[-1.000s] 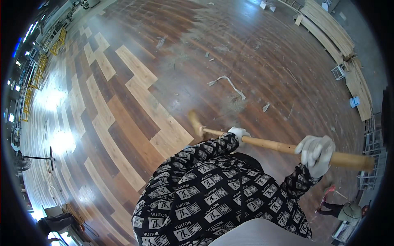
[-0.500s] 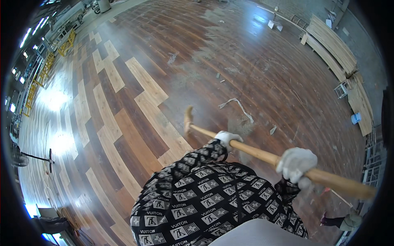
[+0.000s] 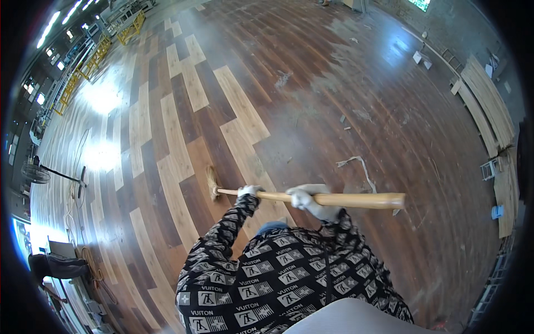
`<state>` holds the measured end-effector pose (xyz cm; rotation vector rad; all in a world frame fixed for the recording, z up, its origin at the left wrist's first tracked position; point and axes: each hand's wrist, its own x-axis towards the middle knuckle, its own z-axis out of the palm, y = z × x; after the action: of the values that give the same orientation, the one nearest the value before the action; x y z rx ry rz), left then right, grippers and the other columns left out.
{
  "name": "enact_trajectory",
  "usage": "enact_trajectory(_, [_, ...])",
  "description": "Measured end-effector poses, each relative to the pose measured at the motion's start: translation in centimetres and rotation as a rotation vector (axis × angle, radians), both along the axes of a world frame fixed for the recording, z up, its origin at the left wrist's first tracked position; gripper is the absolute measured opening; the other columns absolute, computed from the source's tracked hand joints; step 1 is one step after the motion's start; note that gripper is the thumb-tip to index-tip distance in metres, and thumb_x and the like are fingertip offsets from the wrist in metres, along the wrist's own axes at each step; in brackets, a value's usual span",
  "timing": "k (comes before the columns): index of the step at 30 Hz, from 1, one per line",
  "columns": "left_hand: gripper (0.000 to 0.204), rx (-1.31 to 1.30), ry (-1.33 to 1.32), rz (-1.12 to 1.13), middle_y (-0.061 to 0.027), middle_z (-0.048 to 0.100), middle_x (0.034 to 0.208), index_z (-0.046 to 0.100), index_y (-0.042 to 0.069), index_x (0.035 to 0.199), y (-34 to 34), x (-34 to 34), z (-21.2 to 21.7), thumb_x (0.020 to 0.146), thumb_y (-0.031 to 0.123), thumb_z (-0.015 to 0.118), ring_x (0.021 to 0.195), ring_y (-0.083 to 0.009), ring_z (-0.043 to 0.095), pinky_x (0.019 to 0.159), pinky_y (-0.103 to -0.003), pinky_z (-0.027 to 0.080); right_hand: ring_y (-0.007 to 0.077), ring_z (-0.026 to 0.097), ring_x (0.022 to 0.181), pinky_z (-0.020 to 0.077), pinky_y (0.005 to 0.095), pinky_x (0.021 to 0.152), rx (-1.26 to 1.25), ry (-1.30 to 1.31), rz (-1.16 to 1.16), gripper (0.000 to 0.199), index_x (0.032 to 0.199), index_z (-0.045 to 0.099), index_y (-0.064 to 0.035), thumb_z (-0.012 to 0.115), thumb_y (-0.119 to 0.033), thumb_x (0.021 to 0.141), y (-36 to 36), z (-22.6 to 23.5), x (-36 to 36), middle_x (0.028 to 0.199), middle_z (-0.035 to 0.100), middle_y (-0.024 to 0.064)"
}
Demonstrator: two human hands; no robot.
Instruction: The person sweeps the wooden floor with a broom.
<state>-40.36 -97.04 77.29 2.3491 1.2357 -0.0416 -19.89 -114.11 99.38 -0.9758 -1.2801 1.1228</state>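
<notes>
A long-handled broom (image 3: 356, 200) with a pale wooden handle lies slantwise across my front. Its straw-coloured bristle head (image 3: 212, 183) is down at the wood-plank floor (image 3: 183, 245), on the left. My left hand (image 3: 250, 190), in a white glove, is closed round the handle close to the head. Farther up, my right hand (image 3: 312, 200), also white-gloved, grips the thicker part of the handle. The butt end sticks out to the right, past that hand. A pale crumpled strip (image 3: 364, 172) lies on the dusty floor beyond the handle.
Small scraps (image 3: 344, 120) and dust lie ahead on the right. Stacked boards (image 3: 489, 106) line the right wall, with a light-blue container (image 3: 497, 212) near them. At left are a fan (image 3: 36, 173), a loose cable (image 3: 95, 266) and yellow frames (image 3: 89, 65).
The broom head has swept left across the floor, and both hands have moved left with the handle, which now lies flatter across the view. The surroundings have shifted right in the picture.
</notes>
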Motion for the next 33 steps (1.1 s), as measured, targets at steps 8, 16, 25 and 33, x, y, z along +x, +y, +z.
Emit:
enact_trajectory(8, [0.035,-0.163,-0.231,-0.545,-0.0044,0.07,0.096,0.069,0.027,0.102,-5.9,17.7,3.0,0.07,0.012,0.069,0.103,-0.0268,0.063,0.092,-0.043,0.044,0.006,0.046,0.059,0.0391,0.0215,0.058,-0.116,-0.109,-0.586,0.03,0.095,0.065,0.0102,0.048,-0.015,0.097,-11.8,6.9,5.0,0.068,0.058,0.0026])
enact_trajectory(16, [0.025,-0.197,-0.549,-0.876,-0.0032,0.071,0.091,0.071,0.027,0.095,-10.1,31.2,0.5,0.073,0.016,0.068,0.095,-0.0266,0.065,0.091,-0.041,0.044,0.0218,0.057,0.056,0.0515,0.0378,0.077,0.154,-0.759,-0.633,0.02,0.064,0.056,-0.0035,0.056,-0.009,0.083,-9.8,10.5,2.8,0.059,0.057,0.0063])
enact_trajectory(25, [0.043,-0.338,-0.678,-0.918,-0.0066,0.068,0.086,0.068,0.024,0.106,-12.2,21.4,13.5,0.065,0.01,0.073,0.092,-0.0315,0.061,0.089,-0.043,0.046,0.0217,0.061,0.047,0.0552,0.0362,0.058,0.459,-0.47,-0.453,0.018,0.061,0.056,-0.0074,0.063,-0.009,0.077,-14.5,18.4,3.9,0.056,0.06,0.0061])
enact_trajectory(33, [0.035,-0.479,-0.229,-0.311,-0.0105,0.072,0.091,0.071,0.018,0.107,-6.5,7.2,8.9,0.072,0.018,0.072,0.089,-0.0291,0.068,0.084,-0.036,0.053,0.0135,0.058,0.068,0.0497,0.0351,0.076,-0.116,0.242,-0.321,0.02,0.072,0.059,0.0007,0.055,-0.009,0.088,-8.4,9.3,4.2,0.072,0.062,0.0048])
